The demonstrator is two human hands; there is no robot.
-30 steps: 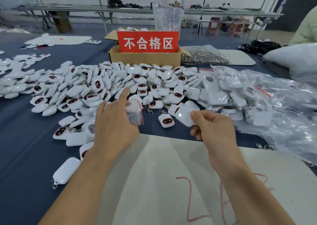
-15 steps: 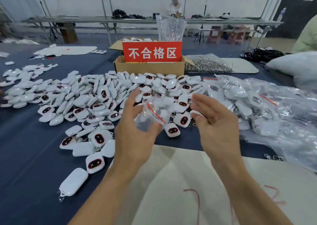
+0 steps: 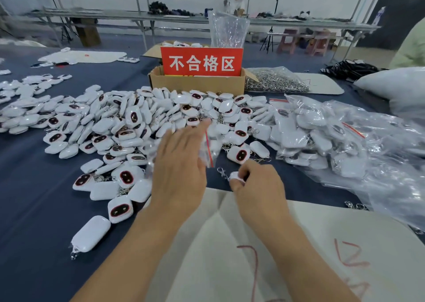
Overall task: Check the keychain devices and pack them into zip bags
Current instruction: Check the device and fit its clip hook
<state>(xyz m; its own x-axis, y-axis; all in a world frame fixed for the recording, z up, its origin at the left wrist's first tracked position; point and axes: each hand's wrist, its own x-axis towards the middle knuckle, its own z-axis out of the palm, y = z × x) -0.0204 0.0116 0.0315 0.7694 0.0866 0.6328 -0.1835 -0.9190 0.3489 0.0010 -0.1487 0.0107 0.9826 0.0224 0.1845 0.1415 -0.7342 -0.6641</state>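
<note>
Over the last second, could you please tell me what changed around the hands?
The right hand, open beside the clear red-striped zip bag half a second ago, has dropped nearer and now pinches a white plastic keychain device. The left hand keeps hold of that bag. The pile of white devices and the brown cardboard box stayed put.

We are in a packing workshop: heaps of white keychain devices (image 3: 142, 126) cover our table (image 3: 30, 186), beside a red-signed reject box (image 3: 197, 83) and bagged stock (image 3: 322, 136).
</note>
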